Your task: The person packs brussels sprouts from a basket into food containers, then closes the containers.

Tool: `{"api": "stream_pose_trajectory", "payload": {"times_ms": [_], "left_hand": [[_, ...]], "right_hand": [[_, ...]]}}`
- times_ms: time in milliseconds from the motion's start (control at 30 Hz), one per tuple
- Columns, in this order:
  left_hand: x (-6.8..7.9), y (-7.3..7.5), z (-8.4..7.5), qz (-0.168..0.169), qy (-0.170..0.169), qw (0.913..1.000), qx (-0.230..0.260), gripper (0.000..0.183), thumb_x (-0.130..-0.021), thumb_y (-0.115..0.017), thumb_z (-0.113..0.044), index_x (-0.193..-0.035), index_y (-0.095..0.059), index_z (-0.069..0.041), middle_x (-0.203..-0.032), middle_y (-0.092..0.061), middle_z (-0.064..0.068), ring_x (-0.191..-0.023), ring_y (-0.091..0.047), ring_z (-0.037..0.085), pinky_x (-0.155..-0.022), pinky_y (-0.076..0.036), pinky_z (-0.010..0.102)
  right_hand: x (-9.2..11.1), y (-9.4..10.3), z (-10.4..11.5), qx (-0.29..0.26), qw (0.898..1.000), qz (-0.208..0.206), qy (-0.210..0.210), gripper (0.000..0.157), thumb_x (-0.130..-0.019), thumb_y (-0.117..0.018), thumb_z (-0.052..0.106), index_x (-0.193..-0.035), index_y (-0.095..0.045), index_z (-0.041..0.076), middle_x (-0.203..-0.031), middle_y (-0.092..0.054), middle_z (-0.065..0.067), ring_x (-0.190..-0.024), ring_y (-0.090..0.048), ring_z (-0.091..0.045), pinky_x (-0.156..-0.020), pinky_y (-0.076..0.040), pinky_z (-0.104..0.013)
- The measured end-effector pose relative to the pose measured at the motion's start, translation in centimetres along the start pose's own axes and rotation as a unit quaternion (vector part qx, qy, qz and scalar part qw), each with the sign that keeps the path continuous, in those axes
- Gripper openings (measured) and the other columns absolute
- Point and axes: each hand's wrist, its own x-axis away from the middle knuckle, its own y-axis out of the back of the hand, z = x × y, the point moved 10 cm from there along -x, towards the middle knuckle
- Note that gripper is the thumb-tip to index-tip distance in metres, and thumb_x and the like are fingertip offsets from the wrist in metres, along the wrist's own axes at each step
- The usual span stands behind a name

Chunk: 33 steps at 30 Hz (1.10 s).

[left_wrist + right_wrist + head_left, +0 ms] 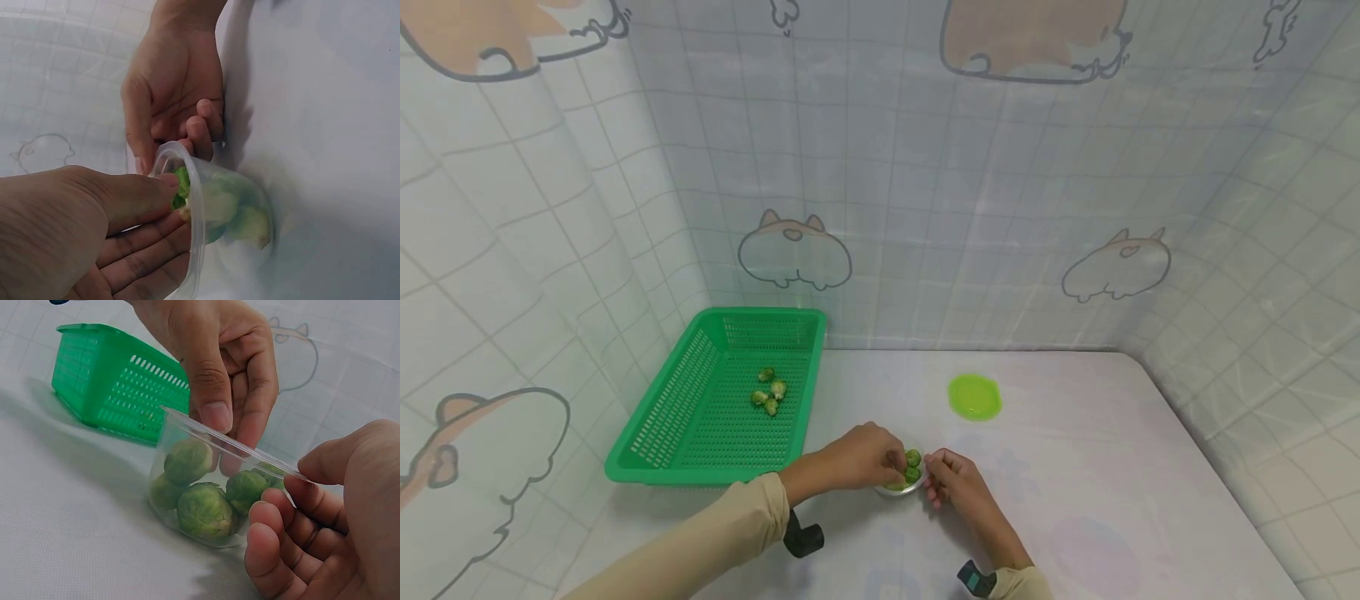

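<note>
A clear plastic tub (240,450) with several green Brussels sprouts (206,509) inside stands on the table. My right hand (958,483) pinches the tub's rim between thumb and forefinger; its other fingers curl near the wall. From the opposite side my left hand (868,457) reaches over the rim, fingers dipping into the tub. In the left wrist view, its thumb and fingers pinch a Brussels sprout (181,187) at the tub's mouth. Part of that sprout is hidden by the thumb.
To the left stands a green perforated basket (700,477) with several Brussels sprouts (779,389) on its floor. A lime-green lid (975,397) lies on the white table (1060,467) behind the tub. Patterned curtains (910,208) enclose the back and both sides.
</note>
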Motion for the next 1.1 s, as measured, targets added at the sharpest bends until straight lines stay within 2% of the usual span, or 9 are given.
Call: {"api": "stream_pose_trajectory", "payload": {"times_ms": [167, 300, 533, 833, 967, 1100], "left_hand": [[0.3, 0.9, 0.0, -0.014, -0.015, 0.9998, 0.001, 0.008, -0.088, -0.080, -0.020, -0.093, -0.079, -0.015, -0.087, -0.073, -0.013, -0.081, -0.063, -0.001, -0.072, -0.053, 0.020], [0.6, 2.0, 0.5, -0.028, -0.011, 0.9995, 0.000, 0.008, -0.090, -0.078, -0.021, -0.096, -0.078, -0.016, -0.089, -0.073, -0.012, -0.082, -0.063, 0.000, -0.073, -0.054, 0.022], [1.2, 4.8, 1.7, -0.065, 0.004, 0.9977, 0.015, 0.007, -0.092, -0.076, -0.021, -0.097, -0.076, -0.015, -0.092, -0.074, -0.009, -0.083, -0.066, 0.003, -0.072, -0.055, 0.022], [2.5, 8.4, 2.9, -0.125, -0.013, 0.9917, 0.029, 0.005, -0.092, -0.075, -0.017, -0.097, -0.075, -0.015, -0.092, -0.075, -0.006, -0.084, -0.069, 0.008, -0.072, -0.057, 0.024], [3.3, 9.8, 4.1, -0.132, 0.006, 0.9892, 0.063, 0.008, -0.095, -0.073, -0.018, -0.102, -0.074, -0.014, -0.096, -0.074, -0.004, -0.090, -0.070, 0.011, -0.077, -0.058, 0.030], [4.0, 11.1, 6.0, -0.142, 0.036, 0.9871, 0.065, 0.011, -0.096, -0.071, -0.020, -0.105, -0.073, -0.015, -0.099, -0.074, -0.006, -0.095, -0.070, 0.013, -0.081, -0.058, 0.035]], "right_hand": [[0.1, -0.1, 0.1, -0.001, 1.000, 0.004, -0.001, 0.034, -0.102, -0.062, 0.033, -0.094, -0.056, -0.001, -0.080, -0.060, -0.004, -0.062, -0.055, -0.014, -0.055, -0.051, -0.024], [0.2, -0.2, 0.2, -0.001, 1.000, 0.006, -0.002, 0.035, -0.102, -0.062, 0.034, -0.095, -0.056, 0.000, -0.080, -0.061, -0.004, -0.062, -0.055, -0.014, -0.056, -0.051, -0.025], [0.1, 0.0, 0.1, 0.007, 1.000, 0.000, 0.001, 0.034, -0.102, -0.061, 0.033, -0.095, -0.057, 0.000, -0.080, -0.060, -0.004, -0.062, -0.055, -0.014, -0.055, -0.051, -0.024], [0.1, 0.1, 0.0, 0.001, 1.000, 0.002, 0.002, 0.036, -0.102, -0.062, 0.034, -0.096, -0.057, -0.002, -0.080, -0.060, -0.004, -0.062, -0.055, -0.015, -0.055, -0.051, -0.025], [0.2, 0.0, 0.0, 0.000, 1.000, 0.004, 0.001, 0.037, -0.102, -0.061, 0.034, -0.098, -0.056, -0.003, -0.080, -0.060, -0.004, -0.062, -0.055, -0.015, -0.055, -0.051, -0.025], [0.3, -0.1, 0.0, -0.001, 1.000, 0.003, -0.001, 0.039, -0.101, -0.062, 0.034, -0.098, -0.056, -0.004, -0.080, -0.060, -0.003, -0.062, -0.055, -0.014, -0.056, -0.051, -0.024]]}}
